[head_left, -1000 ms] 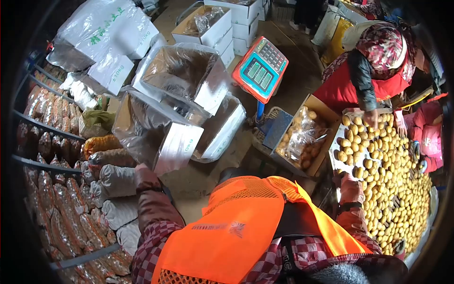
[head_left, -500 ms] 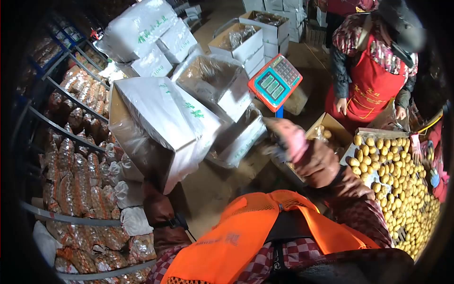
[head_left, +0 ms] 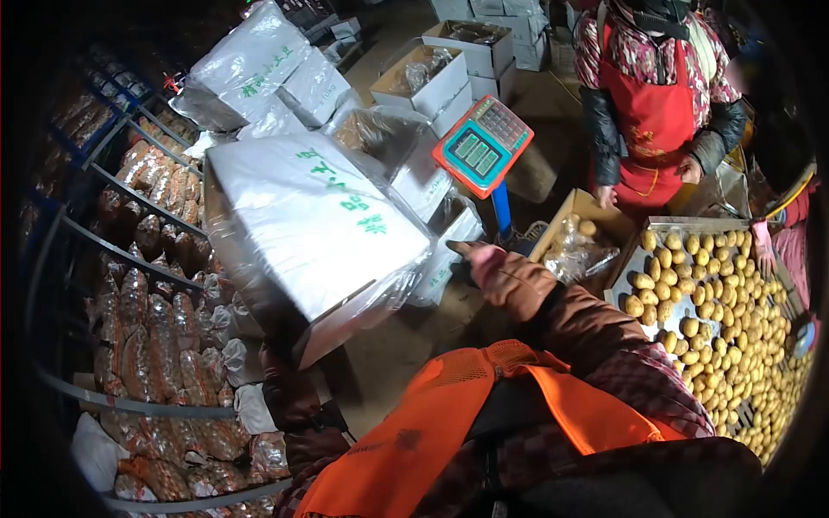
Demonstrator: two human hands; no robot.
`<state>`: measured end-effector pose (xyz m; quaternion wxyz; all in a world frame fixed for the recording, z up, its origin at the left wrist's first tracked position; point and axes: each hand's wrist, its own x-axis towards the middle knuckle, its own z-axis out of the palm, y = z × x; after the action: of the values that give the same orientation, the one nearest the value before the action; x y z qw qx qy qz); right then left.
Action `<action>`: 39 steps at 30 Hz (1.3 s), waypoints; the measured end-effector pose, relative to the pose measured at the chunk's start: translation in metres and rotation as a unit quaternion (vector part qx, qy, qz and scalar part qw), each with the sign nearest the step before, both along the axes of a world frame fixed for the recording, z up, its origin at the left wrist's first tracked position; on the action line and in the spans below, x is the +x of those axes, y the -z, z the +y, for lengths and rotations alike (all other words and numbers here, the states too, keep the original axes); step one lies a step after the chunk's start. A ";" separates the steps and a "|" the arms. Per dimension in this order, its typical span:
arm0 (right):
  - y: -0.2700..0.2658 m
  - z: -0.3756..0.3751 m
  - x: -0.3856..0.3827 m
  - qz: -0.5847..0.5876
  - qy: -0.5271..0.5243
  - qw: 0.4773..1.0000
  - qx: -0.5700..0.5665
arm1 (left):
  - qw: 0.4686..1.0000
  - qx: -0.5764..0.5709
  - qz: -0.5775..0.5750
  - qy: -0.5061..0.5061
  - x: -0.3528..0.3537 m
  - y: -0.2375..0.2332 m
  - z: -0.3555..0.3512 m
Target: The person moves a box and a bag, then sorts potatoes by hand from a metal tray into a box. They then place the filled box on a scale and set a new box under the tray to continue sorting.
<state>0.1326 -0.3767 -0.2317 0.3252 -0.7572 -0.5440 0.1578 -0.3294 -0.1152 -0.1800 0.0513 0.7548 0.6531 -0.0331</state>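
Observation:
A large white carton (head_left: 319, 216) with green characters and clear plastic around it hangs tilted in front of me on the left. My left arm reaches up beneath its lower left corner, and the hand itself is hidden behind the carton. My right hand (head_left: 475, 255) is stretched out near the carton's right side, below the scale display (head_left: 485, 145). It is small and dark in the picture, so its fingers cannot be made out clearly. Beside my right sleeve is an open brown box (head_left: 596, 211) with a plastic liner and potatoes.
Potatoes (head_left: 734, 302) cover a sorting table at the right. A person in a red apron (head_left: 648, 112) stands behind it, and another person's gloved hand (head_left: 763, 246) is at its far edge. Bagged goods (head_left: 164, 328) fill racks at the left. Open white cartons (head_left: 419, 86) stand at the back.
My right hand has moved left and down, nearer the carton. The carton's white face has turned more toward me. The person in the apron has shifted left and stands more upright.

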 end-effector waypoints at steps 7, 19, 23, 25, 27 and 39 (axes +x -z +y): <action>0.159 -0.107 0.052 0.821 0.183 0.538 0.060 | 0.998 0.027 -0.054 -0.004 -0.031 -0.068 -0.009; 0.087 -0.330 0.002 -0.013 0.423 0.899 0.115 | 0.985 -0.013 -0.128 0.118 0.025 -0.180 -0.013; 0.078 -0.348 -0.005 -0.036 0.439 0.897 0.042 | 0.966 -0.009 0.098 0.238 0.093 -0.168 -0.012; 0.082 -0.358 -0.009 -0.073 0.427 0.901 0.009 | 0.944 0.020 0.206 0.256 0.141 -0.166 -0.054; 0.095 -0.370 -0.020 -0.072 0.414 0.904 -0.070 | 0.932 -0.019 0.227 0.281 0.150 -0.140 -0.041; 0.141 -0.403 -0.061 -0.027 0.404 0.906 -0.124 | 0.906 -0.082 0.280 0.308 0.221 -0.077 -0.056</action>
<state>0.0711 -0.7799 -0.3727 0.2493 -0.9505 -0.1762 0.0583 -0.1085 -0.1707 -0.1026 -0.0848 0.8714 0.3704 -0.3103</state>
